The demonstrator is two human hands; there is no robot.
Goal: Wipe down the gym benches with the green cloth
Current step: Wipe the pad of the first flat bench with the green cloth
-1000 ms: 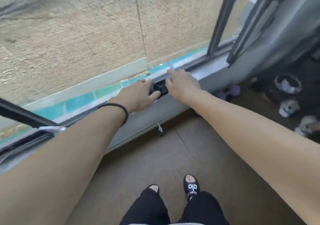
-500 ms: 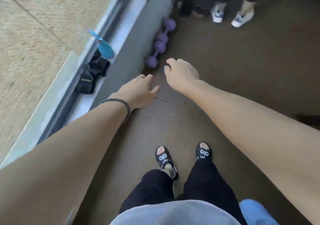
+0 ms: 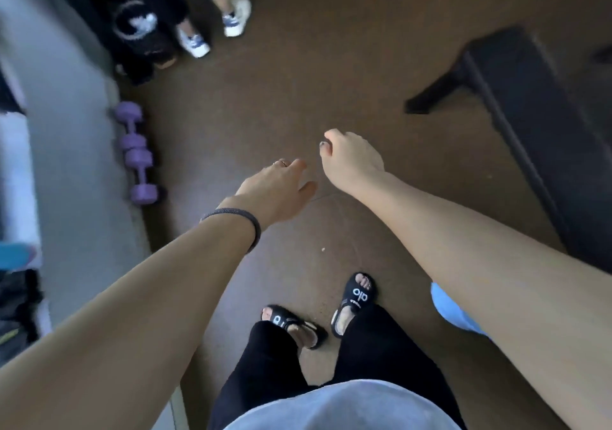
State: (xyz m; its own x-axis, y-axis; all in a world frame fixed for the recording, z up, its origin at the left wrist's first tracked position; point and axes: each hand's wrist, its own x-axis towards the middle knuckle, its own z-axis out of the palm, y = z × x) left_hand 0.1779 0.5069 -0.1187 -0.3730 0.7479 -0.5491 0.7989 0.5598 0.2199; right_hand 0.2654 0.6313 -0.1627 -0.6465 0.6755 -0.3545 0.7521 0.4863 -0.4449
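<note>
both hands reaching out empty over the gym floor

the person is standing on the brown floor [image 3: 347,75] and stretching both arms forward and down. the left hand [image 3: 276,191] is hanging over the floor with its fingers loosely extended and holding nothing; a ring is showing on one finger and a dark band [image 3: 236,217] is circling the wrist. the right hand [image 3: 351,159] is hovering just beside it, apart from it, with its fingers curling loosely downward and gripping nothing.

a black gym bench [image 3: 536,125] is standing to the right, well apart from both hands, its pad running toward the lower right edge. the green cloth is not showing anywhere in this view, so its place cannot be told.

two purple dumbbells [image 3: 135,154] are lying end to end beside the grey wall base [image 3: 76,164] on the left. another person's feet in white sneakers [image 3: 212,28] are standing at the top. the wearer's black sandals [image 3: 356,300] are showing below the hands.
</note>
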